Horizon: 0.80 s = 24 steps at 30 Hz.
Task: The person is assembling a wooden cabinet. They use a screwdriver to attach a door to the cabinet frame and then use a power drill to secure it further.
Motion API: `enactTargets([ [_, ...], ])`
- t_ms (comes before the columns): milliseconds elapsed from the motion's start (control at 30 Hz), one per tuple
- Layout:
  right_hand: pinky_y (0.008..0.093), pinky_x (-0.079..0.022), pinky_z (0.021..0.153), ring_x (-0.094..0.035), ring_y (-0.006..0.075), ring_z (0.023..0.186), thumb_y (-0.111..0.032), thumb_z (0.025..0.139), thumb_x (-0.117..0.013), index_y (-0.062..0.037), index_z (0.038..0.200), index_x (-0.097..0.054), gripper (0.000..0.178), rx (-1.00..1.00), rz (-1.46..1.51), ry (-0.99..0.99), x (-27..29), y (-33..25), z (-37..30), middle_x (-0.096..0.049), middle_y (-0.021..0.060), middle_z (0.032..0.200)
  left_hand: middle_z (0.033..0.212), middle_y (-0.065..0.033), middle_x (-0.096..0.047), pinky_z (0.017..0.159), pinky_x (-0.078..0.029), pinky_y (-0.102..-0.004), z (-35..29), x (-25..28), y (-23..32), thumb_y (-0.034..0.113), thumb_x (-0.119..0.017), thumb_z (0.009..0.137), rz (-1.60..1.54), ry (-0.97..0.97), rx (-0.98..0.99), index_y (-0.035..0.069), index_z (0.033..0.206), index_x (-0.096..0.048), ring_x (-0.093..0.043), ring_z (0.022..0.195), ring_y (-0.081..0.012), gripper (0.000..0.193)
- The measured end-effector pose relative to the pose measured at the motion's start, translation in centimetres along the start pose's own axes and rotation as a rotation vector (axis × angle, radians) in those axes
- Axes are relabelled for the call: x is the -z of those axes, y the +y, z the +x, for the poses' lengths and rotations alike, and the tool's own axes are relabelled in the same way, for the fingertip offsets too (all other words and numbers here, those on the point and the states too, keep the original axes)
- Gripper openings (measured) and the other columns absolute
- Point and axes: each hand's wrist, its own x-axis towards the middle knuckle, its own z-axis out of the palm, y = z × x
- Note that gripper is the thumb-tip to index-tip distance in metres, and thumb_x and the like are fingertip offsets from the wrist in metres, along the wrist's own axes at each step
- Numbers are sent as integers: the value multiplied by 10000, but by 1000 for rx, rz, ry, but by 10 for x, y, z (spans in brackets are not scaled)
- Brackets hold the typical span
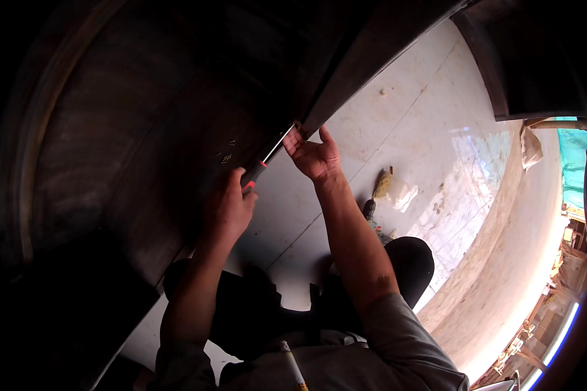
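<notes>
My left hand (231, 205) is closed round the black-and-red handle of a screwdriver (256, 171). Its metal shaft slants up and to the right, and the tip meets the edge of a dark wooden piece of furniture (349, 78). Close to that tip, my right hand (314, 155) is turned palm up, thumb apart and fingers stretched under the edge. Shadow partly hides those fingertips, and whether a screw is at the tip is too dark to tell. Several small screws (226, 158) lie on the dark wooden panel (143, 156) left of the screwdriver.
Pale floor tiles (404, 130) stretch out on the right. A crumpled clear bag (401, 194), a yellowish object (383, 184) and a dark tool-like thing (370, 209) lie there near my right knee (411, 264). A cigarette (293, 368) shows at the lower edge.
</notes>
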Motion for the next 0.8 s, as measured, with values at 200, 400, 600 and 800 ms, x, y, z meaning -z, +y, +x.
enactTargets([
  [200,484,-435,1042,-563,346,1128,-406,971,-486,90,1240,-435,567,33,-22,37,-6,4,-4,-559,211,1191,1066,-168,-650,813,-517,-383,18,7,-20,201,-653,866,-465,-397,486,-29,1141,-533,-652,968,-261,378],
  [400,484,-437,1040,-568,352,1116,-393,959,-517,97,1231,-447,564,11,-34,11,-2,2,-2,-572,213,1162,1250,-216,-589,901,-496,-409,5,9,-10,247,-688,838,126,-110,152,-4,1376,-419,-632,1039,-371,652],
  [600,487,-485,947,-601,320,996,-496,974,-449,71,1246,-432,629,32,-67,46,-8,4,-3,-582,185,1080,1222,-222,-601,885,-503,-410,10,3,-35,204,-673,852,-86,-61,47,-5,1363,-438,-635,1029,-367,600],
  [800,489,-485,939,-604,318,986,-508,974,-441,52,1248,-436,623,30,-79,55,-10,5,-4,-587,181,1084,1057,-182,-659,810,-518,-367,11,5,-24,161,-669,855,-483,-300,481,-22,1171,-525,-658,976,-213,393],
])
